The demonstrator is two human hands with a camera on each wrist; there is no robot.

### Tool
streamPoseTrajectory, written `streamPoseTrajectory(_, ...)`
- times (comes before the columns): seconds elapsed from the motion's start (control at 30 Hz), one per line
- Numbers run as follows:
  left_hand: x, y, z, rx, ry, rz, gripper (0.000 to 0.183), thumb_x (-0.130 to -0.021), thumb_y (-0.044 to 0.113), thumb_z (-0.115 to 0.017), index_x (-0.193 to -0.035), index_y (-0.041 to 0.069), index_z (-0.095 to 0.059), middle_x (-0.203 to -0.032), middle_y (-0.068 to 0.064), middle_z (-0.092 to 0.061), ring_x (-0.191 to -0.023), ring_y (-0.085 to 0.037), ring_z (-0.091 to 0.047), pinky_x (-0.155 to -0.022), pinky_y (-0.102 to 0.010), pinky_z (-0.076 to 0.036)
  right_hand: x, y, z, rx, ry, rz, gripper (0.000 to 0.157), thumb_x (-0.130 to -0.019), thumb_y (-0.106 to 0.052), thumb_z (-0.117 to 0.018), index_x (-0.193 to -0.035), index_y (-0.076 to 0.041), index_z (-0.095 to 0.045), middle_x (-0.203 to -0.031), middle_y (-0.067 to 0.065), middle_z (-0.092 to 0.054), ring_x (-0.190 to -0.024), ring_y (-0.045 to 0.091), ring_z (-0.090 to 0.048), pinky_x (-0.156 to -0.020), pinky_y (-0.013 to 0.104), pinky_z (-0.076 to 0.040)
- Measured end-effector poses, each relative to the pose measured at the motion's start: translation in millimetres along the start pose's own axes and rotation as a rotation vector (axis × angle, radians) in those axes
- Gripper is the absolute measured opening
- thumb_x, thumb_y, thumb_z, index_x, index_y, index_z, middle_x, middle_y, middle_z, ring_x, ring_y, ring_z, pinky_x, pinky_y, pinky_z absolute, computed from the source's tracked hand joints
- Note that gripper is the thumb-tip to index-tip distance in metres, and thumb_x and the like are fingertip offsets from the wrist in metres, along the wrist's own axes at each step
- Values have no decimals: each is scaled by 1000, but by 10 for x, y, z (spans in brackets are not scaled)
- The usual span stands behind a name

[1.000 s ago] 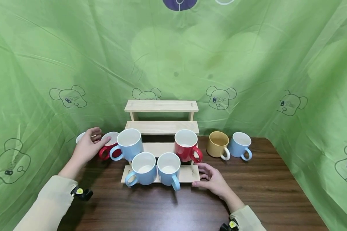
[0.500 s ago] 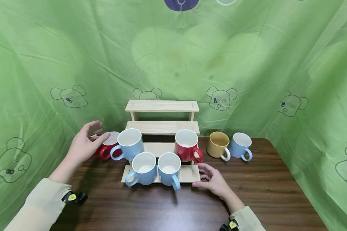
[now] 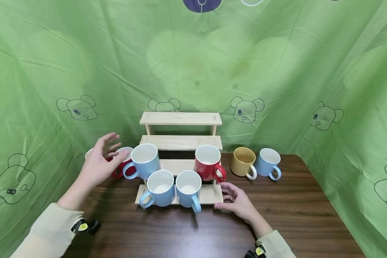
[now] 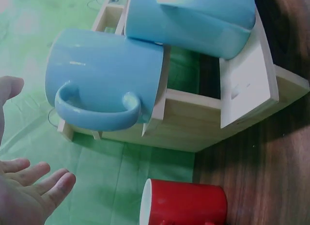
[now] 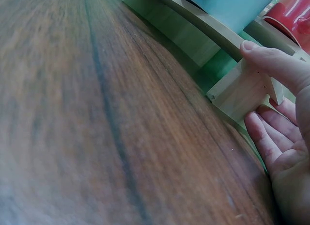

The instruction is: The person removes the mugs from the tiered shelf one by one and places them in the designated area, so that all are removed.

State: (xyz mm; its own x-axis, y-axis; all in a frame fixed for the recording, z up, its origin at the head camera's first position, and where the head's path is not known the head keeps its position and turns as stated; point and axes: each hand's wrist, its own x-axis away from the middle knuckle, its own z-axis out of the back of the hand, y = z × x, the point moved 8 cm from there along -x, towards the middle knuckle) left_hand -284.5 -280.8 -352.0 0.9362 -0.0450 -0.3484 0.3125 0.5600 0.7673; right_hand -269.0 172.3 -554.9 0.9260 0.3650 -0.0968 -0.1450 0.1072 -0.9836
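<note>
My left hand [image 3: 98,163] hovers beside a red mug [image 4: 189,203] on the table, left of a stepped wooden rack [image 3: 182,142]. Its fingers are spread and hold nothing; in the head view the hand partly covers that mug. At the rack's lower right end, my right hand [image 3: 238,202] holds the bottom step, thumb on the front edge and fingers around the side. Two light blue mugs [image 3: 161,190] stand on the bottom step. Above them, the second step bears a light blue mug [image 3: 146,165] on the left and a red mug [image 3: 206,166] on the right.
Right of the rack, a mustard mug [image 3: 242,163] with a white handle and a light blue mug [image 3: 264,163] stand on the brown table [image 3: 296,204]. Another mug rim [image 3: 88,153] shows behind my left hand. A green cloth [image 3: 193,64] hangs around the table.
My left hand drew back a little to the left, then moved right again towards the red mug, fingers spread. The right hand and the mugs on the rack have stayed put.
</note>
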Motion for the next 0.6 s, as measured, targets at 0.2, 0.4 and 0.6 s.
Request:
streamPoseTrajectory(0.2,31,27,-73,10,-15,-13,86,-103,27,-79,-168,2,-29,-165,-20,-48,-143,-47,-56,-97,-5,-44,-1,-7,-3,0,-3,0,76,-83,-4,-96,-149,3,-57,-144,28,-64,-109,31,-73,-93,31,-62)
streamPoseTrajectory(0.4,55,81,-131,-2,-19,-31,85,-101,26,-82,-167,3,-32,-163,-18,-50,-142,-43,-57,-100,-9,-47,-1,-11,2,1,-1,4,76,-83,-4,-96,-148,3,-57,-143,28,-64,-110,31,-73,-93,30,-62)
streamPoseTrajectory(0.6,65,91,-209,-1,-24,-37,85,-99,25,-85,-166,6,-36,-163,-14,-51,-142,-40,-58,-100,-12,-50,1,-14,-2,2,-2,-1,76,-83,-3,-95,-148,3,-57,-144,28,-63,-109,31,-73,-93,30,-62)
